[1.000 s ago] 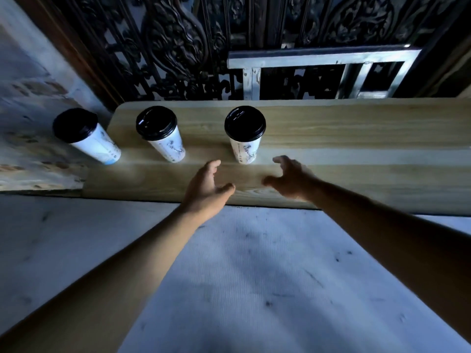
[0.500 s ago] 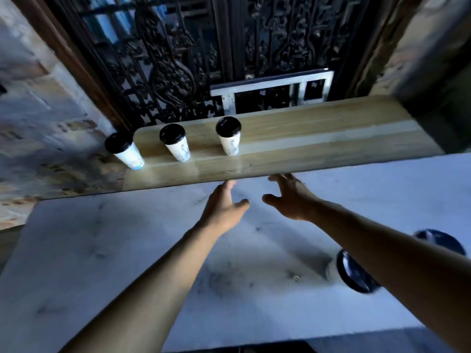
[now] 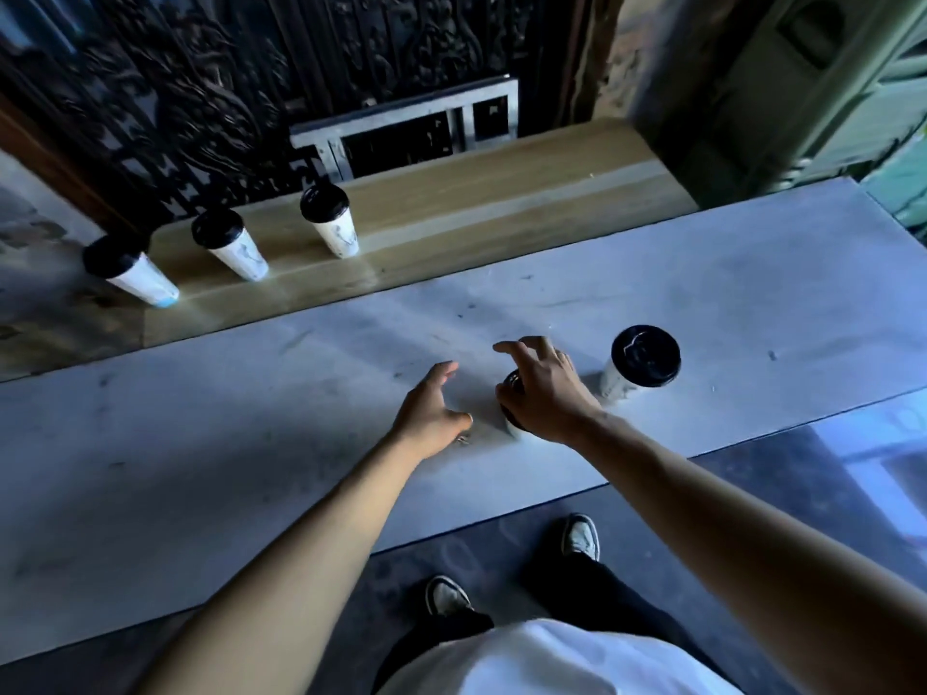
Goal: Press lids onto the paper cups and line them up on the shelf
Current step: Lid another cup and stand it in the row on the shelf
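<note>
Hands point(image 3: 544, 393) now back over cup point(image 3: 512, 393)

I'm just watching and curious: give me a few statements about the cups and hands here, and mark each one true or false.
1. Three lidded cups stand on the wooden shelf. True.
2. The right hand is over a cup on the white counter. True.
3. The left hand holds a lid. False: it is open and holds nothing.
4. The cup by itself on the counter has no lid. False: a black lid is on it.
</note>
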Motion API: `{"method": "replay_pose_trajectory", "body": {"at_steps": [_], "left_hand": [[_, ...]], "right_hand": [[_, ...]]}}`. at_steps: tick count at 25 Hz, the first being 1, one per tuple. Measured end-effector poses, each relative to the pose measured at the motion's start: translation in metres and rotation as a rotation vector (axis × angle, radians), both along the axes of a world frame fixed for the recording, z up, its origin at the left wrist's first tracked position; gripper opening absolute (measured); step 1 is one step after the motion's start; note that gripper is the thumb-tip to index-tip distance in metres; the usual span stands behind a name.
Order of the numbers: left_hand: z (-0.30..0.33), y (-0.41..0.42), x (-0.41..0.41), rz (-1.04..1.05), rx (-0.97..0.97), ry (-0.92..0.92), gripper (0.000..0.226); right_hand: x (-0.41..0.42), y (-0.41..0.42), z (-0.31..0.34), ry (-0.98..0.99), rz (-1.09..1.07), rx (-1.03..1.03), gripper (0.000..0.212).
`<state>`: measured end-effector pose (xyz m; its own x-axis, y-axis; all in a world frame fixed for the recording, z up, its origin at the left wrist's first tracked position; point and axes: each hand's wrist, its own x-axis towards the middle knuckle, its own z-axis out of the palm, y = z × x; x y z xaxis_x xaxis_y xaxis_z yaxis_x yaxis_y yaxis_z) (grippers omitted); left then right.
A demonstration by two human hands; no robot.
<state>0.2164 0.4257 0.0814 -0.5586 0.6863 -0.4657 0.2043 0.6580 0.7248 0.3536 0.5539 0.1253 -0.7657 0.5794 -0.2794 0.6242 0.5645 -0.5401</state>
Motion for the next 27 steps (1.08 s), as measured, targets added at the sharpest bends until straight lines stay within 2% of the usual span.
{"method": "replay_pose_trajectory", "body": {"at_steps": [3, 5, 10, 13, 17, 21, 25, 27], "left_hand": [[-0.015, 0.015, 0.029, -0.046, -0.132, -0.069, 0.100], [-0.027, 0.020, 0.050, -0.045, -0.145, -0.122, 0.106], [-0.048, 0.036, 0.083, 0.136, 0.000, -0.145, 0.082], [-0.059, 0.041, 0.092, 0.197, 0.096, -0.144, 0.078], [-0.028, 0.037, 0.094, 0.248, 0.072, -0.148, 0.068], [0.008, 0.024, 0.092, 0.201, 0.061, -0.050, 0.060], [0.037, 0.016, 0.093, 0.228, 0.106, 0.052, 0.051], [0.050, 0.018, 0.092, 0.218, 0.081, 0.041, 0.054]], "right_hand": [[0.020, 0.014, -0.016, -0.007, 0.055, -0.105, 0.057], [0.032, 0.024, -0.023, -0.003, 0.111, -0.161, 0.057], [0.046, 0.042, -0.029, 0.032, 0.207, -0.227, 0.060], [0.046, 0.050, -0.031, 0.017, 0.224, -0.245, 0.061], [0.042, 0.059, -0.022, 0.065, 0.138, -0.322, 0.052], [0.035, 0.064, 0.004, 0.118, 0.003, -0.490, 0.035], [0.015, 0.065, 0.029, 0.034, 0.006, -0.532, 0.033], [0.002, 0.064, 0.034, 0.085, -0.018, -0.556, 0.033]]}}
